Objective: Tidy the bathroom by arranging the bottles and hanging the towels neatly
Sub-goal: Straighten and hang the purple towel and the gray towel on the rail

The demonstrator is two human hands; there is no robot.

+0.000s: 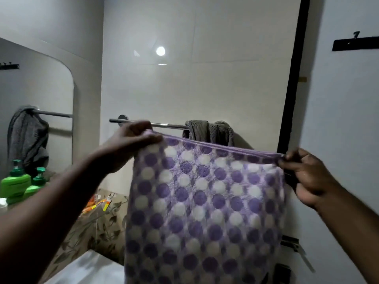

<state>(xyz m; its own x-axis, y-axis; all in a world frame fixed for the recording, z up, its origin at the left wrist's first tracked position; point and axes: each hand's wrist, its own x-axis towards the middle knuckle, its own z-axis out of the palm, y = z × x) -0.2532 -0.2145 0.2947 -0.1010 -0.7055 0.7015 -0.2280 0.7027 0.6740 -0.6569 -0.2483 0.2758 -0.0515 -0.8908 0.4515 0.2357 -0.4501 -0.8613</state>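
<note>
Left hand (pixel 131 144) and right hand (pixel 307 177) each pinched a top corner of the towel (pixel 205 201), stretched out in front of the rail (pixel 168 125). Green bottles (pixel 15 181) stood far left, contents unseen.

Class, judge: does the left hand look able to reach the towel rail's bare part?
Probably yes: the left hand, gripping the spotted towel, is close before the rail; the grey towel hangs further right.

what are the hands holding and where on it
Both hands hold the purple dotted towel by its top edge: the left hand grips the left corner and the right hand pinches the right corner.
</note>
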